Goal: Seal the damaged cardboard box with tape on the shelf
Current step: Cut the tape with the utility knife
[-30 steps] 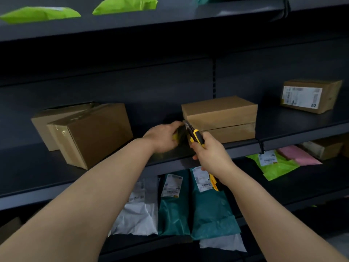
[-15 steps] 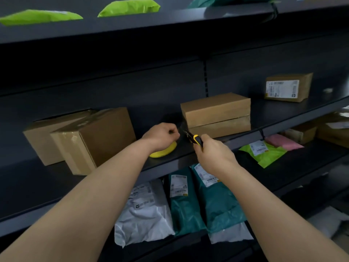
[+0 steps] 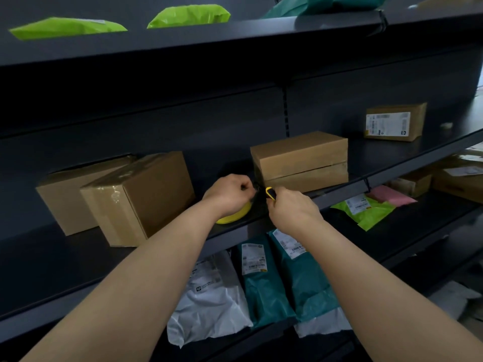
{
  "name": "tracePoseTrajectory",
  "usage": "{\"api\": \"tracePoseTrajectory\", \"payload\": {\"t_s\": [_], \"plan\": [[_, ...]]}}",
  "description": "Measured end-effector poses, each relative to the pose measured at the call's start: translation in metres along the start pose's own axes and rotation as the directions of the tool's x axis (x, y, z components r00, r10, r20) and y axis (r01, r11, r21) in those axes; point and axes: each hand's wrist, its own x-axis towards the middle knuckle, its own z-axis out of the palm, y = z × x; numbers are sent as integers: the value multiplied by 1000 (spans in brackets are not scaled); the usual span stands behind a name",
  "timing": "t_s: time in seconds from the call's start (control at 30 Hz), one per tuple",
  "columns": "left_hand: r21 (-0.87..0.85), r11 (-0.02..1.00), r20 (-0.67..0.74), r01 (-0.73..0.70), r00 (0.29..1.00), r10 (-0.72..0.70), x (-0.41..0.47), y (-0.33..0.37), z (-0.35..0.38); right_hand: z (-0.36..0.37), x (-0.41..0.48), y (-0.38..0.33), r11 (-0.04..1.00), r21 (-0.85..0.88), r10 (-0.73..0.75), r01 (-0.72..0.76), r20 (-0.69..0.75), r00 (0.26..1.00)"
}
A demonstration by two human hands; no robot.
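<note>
Head view: the flat cardboard box (image 3: 299, 155) sits on the dark middle shelf (image 3: 379, 155). It is matte brown with a dark seam across its front, and I cannot tell whether it is one box or two stacked. Just off its lower left corner, the left hand (image 3: 228, 192) has its fingers curled into a pinch; what lies between them is lost in shadow. Below that hand a round yellow tape roll (image 3: 235, 218) lies flat, mostly hidden by the wrist. The right hand (image 3: 292, 209), by the same corner, is wrapped round a yellow-and-black utility knife (image 3: 270, 192) whose blade is too dark to make out. Left of the box stands a larger carton (image 3: 146, 197), glossy with clear tape. Below the box, the forearms partly cover crinkled plastic mailers (image 3: 264, 283).
</note>
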Motion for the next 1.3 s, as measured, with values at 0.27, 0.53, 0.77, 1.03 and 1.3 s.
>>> {"api": "tracePoseTrajectory", "payload": {"t_s": [0.27, 0.53, 0.77, 1.03, 1.3], "plan": [[-5, 1000, -59, 5, 998, -5, -3, -6, -9, -5, 3, -13, 979, -199, 55, -36, 88, 995], [92, 993, -71, 75, 995, -68, 2, -42, -24, -16, -4, 2, 1000, -11, -26, 26, -20, 999], [-237, 966, -151, -107, 986, 72, -14, -39, -32, -7, 0, -21, 811, 578, -20, 89, -125, 992], [-574, 783, -92, -238, 969, 227, -59, -33, -48, 0, 2, -42, 529, 841, -62, -110, 168, 984], [-502, 834, -17, -230, 966, 256, -60, -30, -53, 6, -6, -49, 540, 841, -191, 15, 104, 976]]}}
